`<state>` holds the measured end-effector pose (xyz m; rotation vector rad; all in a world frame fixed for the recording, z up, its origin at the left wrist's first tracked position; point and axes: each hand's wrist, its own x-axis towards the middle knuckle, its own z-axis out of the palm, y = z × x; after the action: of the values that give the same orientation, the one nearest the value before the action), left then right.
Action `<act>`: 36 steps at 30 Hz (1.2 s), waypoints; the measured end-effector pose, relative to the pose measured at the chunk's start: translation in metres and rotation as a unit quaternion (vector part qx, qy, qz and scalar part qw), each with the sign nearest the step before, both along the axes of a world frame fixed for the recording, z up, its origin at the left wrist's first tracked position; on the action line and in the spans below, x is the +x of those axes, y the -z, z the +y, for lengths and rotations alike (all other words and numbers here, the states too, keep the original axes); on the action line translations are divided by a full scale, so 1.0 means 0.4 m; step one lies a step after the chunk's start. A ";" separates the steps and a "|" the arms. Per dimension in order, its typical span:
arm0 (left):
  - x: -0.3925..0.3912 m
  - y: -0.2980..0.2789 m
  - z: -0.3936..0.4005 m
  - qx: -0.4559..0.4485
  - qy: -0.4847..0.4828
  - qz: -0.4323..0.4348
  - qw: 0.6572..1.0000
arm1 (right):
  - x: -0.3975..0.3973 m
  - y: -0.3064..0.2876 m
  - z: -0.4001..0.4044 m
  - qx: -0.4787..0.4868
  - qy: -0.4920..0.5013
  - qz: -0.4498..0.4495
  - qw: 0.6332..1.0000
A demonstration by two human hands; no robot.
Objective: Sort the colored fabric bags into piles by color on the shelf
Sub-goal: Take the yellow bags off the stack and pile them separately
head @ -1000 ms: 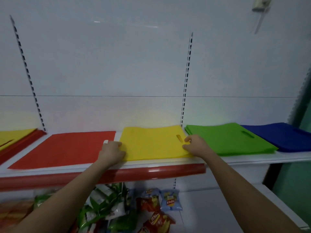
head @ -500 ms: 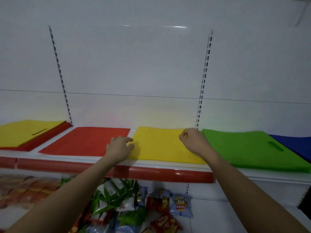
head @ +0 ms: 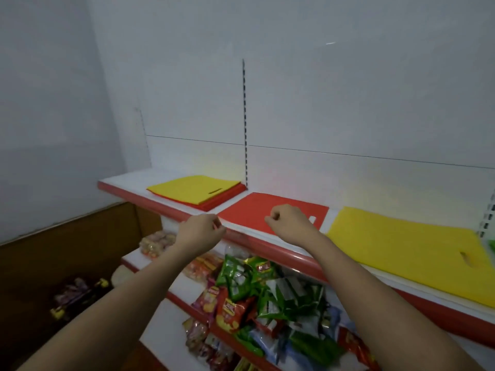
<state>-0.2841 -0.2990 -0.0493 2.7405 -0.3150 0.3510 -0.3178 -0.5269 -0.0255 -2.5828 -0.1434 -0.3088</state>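
Red bag (head: pixel 257 214) lies flat on the upper shelf (head: pixel 270 243), mid-frame, its cut-out handle slot toward the right edge. Right hand (head: pixel 288 222) is over this bag, fingers (head: pixel 270 223) curled in toward the palm; nothing visible inside them, and whether the knuckles touch the fabric I cannot tell. Left hand (head: pixel 199 231) is at the shelf's red front lip, just left of the red bag's near corner, fingers curled narrow with thumb against fingertips; whether it pinches the bag's corner or holds nothing cannot be told, as the image is blurred there.

Right of the red bag, apart by a strip of white shelf: yellow bag (head: pixel 396 242), flat, handle slot near its front right corner. A sliver of green shows at the far right frame edge.

Left of the red bag, past the slotted upright (head: pixel 244 121): mixed stack (head: pixel 198 192), a yellow bag on top with red layers showing beneath at its front and right edges.

Lower shelves hold snack packets (head: pixel 257 295), green, red and orange, loosely heaped. Far left, a brown box (head: pixel 53 261) with a few dark packets inside. White wall panel behind the shelf.
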 end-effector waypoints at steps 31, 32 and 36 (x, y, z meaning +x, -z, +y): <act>0.374 0.059 0.764 -0.019 0.008 0.018 1.000 | 0.412 0.070 0.742 -0.070 -0.006 0.001 0.998; 0.401 0.067 0.760 -0.030 0.008 0.021 0.999 | 0.431 0.074 0.737 -0.070 0.002 -0.006 0.998; 0.518 0.086 0.754 -0.069 0.007 0.008 0.998 | 0.482 0.080 0.712 -0.062 0.048 -0.059 0.995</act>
<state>-0.0771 0.0028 -0.0838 2.6036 -0.2934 0.3331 -0.1248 -0.2420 -0.0576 -2.7005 -0.0838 -0.5032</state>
